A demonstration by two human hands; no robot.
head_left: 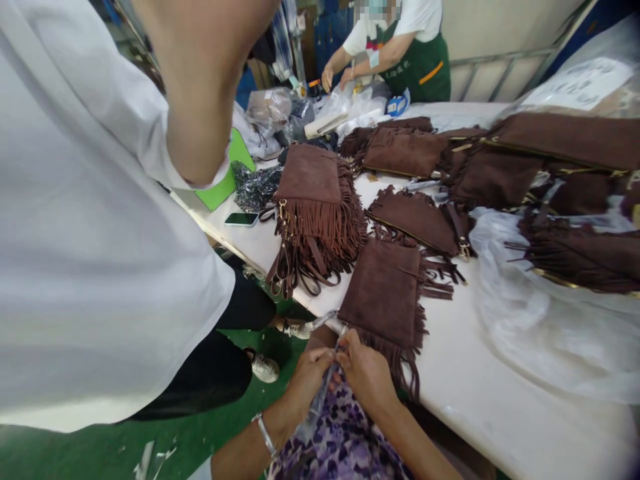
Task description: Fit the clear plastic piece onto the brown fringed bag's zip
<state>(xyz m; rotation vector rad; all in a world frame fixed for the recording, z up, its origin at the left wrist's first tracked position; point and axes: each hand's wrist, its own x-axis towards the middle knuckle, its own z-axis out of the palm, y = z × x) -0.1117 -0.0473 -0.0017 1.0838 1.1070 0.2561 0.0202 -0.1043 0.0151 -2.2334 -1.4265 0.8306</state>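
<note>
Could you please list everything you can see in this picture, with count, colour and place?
fringed suede bags: about eight, brown, spread over the table
table: one, white, right half
clear plastic sheet: one, on the table at right
phone: one, dark, table's left edge
green board: one, under a co-worker's arm
co-worker in white shirt: one, close at left
co-worker in green apron: one, far end
clear plastic strip: one, pinched by both hands
left hand: bracelet on wrist
right hand: beside the nearest bag
</note>
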